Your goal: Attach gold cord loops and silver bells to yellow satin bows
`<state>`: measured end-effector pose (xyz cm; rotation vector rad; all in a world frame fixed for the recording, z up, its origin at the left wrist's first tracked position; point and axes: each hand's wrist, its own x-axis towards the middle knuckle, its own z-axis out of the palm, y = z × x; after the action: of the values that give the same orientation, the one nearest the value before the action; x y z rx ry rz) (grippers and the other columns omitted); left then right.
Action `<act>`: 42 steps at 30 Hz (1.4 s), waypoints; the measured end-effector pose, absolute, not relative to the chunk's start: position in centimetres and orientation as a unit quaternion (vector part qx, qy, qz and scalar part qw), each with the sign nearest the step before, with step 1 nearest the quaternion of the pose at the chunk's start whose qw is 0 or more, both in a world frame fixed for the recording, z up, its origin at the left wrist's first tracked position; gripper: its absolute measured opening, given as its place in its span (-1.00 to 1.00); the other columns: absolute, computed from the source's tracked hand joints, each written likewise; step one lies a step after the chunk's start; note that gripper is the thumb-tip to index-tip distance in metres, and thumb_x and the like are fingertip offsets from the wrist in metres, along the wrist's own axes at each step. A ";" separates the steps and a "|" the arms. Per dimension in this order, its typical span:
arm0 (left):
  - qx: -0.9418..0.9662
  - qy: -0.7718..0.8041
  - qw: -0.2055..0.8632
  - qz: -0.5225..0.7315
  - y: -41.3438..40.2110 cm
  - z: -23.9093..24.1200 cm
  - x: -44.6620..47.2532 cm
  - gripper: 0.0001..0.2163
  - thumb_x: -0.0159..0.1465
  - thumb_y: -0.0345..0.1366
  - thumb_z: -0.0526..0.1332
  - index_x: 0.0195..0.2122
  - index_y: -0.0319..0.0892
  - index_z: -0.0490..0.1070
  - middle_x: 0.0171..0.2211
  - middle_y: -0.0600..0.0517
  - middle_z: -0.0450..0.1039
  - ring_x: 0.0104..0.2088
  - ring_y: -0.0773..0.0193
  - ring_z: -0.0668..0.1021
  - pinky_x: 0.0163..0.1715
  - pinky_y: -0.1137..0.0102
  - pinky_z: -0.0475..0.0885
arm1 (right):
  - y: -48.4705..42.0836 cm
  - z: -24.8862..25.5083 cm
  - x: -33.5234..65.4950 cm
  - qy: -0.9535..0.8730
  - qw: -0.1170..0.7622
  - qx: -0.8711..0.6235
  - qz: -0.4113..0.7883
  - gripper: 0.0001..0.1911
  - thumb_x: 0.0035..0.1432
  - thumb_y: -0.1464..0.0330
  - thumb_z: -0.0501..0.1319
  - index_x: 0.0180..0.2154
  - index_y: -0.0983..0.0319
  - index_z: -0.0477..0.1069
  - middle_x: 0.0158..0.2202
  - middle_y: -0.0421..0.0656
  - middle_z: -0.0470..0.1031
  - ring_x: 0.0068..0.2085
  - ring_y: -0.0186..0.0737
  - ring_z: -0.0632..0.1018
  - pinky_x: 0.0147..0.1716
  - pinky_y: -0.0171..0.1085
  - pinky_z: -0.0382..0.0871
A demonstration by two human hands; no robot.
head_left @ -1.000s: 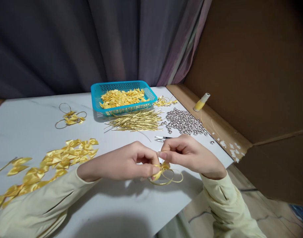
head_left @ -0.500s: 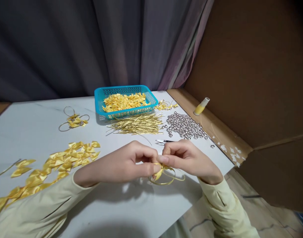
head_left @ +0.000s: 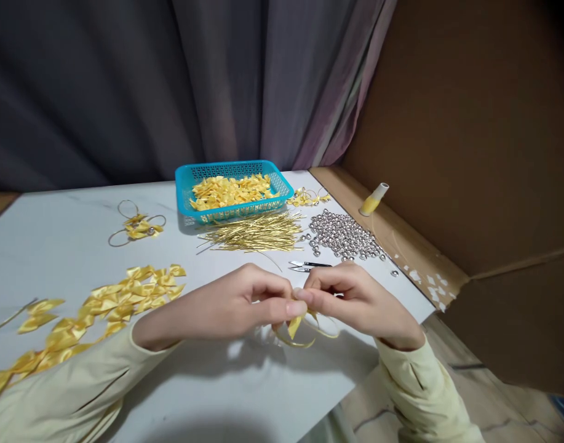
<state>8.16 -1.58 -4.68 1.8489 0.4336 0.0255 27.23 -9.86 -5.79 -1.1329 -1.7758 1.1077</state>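
Observation:
Above the white table's front part, my left hand (head_left: 251,304) and my right hand (head_left: 350,299) meet, thumbs and fingers pinched close together. Between them is a yellow ribbon bow (head_left: 294,327), mostly covered by the fingertips. A gold cord (head_left: 296,345) curves in loops below the bow. My left thumb presses on the bow; my right fingertips pinch at its upper side, where what they grip exactly is hidden. Just behind my right hand lie small black-handled thread snips (head_left: 304,265), and a bundle of gold cords (head_left: 258,231) is spread beyond.
A blue basket (head_left: 184,195) holds yellow bows. Silver beads (head_left: 344,234) are heaped at the right. Loose bows (head_left: 106,301) and finished looped bows (head_left: 143,227) lie left. A thread spool (head_left: 374,199) stands on the wooden ledge beside a brown panel (head_left: 470,135).
My hands have drawn closer, with the left thumb further over the bow. The bow and its cord loops have turned slightly, and more of the snips shows.

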 end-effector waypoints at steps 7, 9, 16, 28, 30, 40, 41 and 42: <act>0.797 0.196 0.571 0.004 -1.4 -4.8 8.2 -0.71 0.29 -0.15 0.13 -0.51 -0.22 0.35 -0.61 0.18 0.18 -0.59 0.43 0.23 -0.59 0.51 0.11 | -10.0 -5.4 27.3 -0.703 0.360 -0.448 0.419 -0.72 0.20 0.32 0.23 -0.52 0.30 0.34 -0.61 -0.32 0.20 -0.56 -0.49 0.18 -0.59 -0.45 0.05; 0.797 0.195 0.572 0.001 -1.4 -4.7 8.3 -0.72 0.29 -0.17 0.11 -0.50 -0.22 0.34 -0.61 0.17 0.19 -0.59 0.42 0.24 -0.59 0.51 0.12 | -10.0 -5.2 27.3 -0.705 0.355 -0.454 0.414 -0.71 0.21 0.29 0.22 -0.51 0.30 0.35 -0.60 -0.31 0.21 -0.55 -0.47 0.19 -0.58 -0.43 0.06; 0.784 0.170 0.598 0.003 -1.4 -4.6 8.2 -0.73 0.31 -0.20 0.10 -0.49 -0.23 0.32 -0.57 0.15 0.25 -0.56 0.42 0.29 -0.56 0.51 0.17 | -10.2 -5.2 27.3 -0.703 0.351 -0.461 0.412 -0.68 0.23 0.25 0.20 -0.51 0.29 0.34 -0.58 -0.28 0.25 -0.53 -0.45 0.22 -0.54 -0.41 0.10; 0.840 0.115 0.529 0.044 -1.5 -4.6 8.0 -0.83 0.29 -0.33 0.10 -0.46 -0.22 0.29 -0.51 0.15 0.24 -0.49 0.41 0.29 -0.48 0.54 0.21 | -10.4 -5.3 27.2 -0.684 0.376 -0.442 0.441 -0.67 0.23 0.23 0.20 -0.51 0.29 0.35 -0.58 -0.28 0.25 -0.53 -0.45 0.24 -0.54 -0.42 0.13; 0.837 0.113 0.534 0.047 -1.4 -4.6 8.0 -0.84 0.29 -0.35 0.10 -0.45 -0.22 0.30 -0.51 0.15 0.26 -0.48 0.41 0.30 -0.47 0.54 0.22 | -10.3 -5.4 27.2 -0.678 0.381 -0.443 0.446 -0.67 0.23 0.23 0.20 -0.51 0.29 0.35 -0.58 -0.28 0.26 -0.53 -0.45 0.24 -0.54 -0.42 0.13; 0.879 0.113 0.456 0.077 -1.4 -4.1 7.8 -0.81 0.32 -0.33 0.09 -0.46 -0.20 0.31 -0.54 0.15 0.30 -0.52 0.42 0.32 -0.49 0.54 0.22 | -11.2 -5.5 27.5 -0.650 0.410 -0.478 0.426 -0.84 0.19 0.30 0.24 -0.39 0.25 0.34 -0.52 -0.28 0.34 -0.51 -0.44 0.31 -0.56 -0.42 0.17; 0.888 0.114 0.437 0.082 -1.6 -4.0 7.7 -0.81 0.32 -0.32 0.09 -0.45 -0.20 0.32 -0.53 0.15 0.31 -0.52 0.42 0.34 -0.48 0.54 0.23 | -11.5 -5.4 27.6 -0.659 0.396 -0.484 0.418 -0.84 0.16 0.31 0.26 -0.39 0.25 0.36 -0.51 -0.27 0.37 -0.50 -0.43 0.34 -0.54 -0.42 0.20; 0.895 0.115 0.423 0.083 -1.7 -3.9 7.7 -0.81 0.32 -0.31 0.09 -0.44 -0.20 0.33 -0.52 0.14 0.33 -0.52 0.42 0.35 -0.48 0.54 0.23 | -11.8 -5.3 27.6 -0.673 0.380 -0.488 0.406 -0.84 0.14 0.32 0.28 -0.41 0.25 0.37 -0.50 -0.26 0.40 -0.49 -0.43 0.37 -0.52 -0.42 0.23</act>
<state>7.70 -1.72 -3.95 2.2400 0.2874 0.2082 27.65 -11.78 -5.29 -1.2468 -1.7176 1.0376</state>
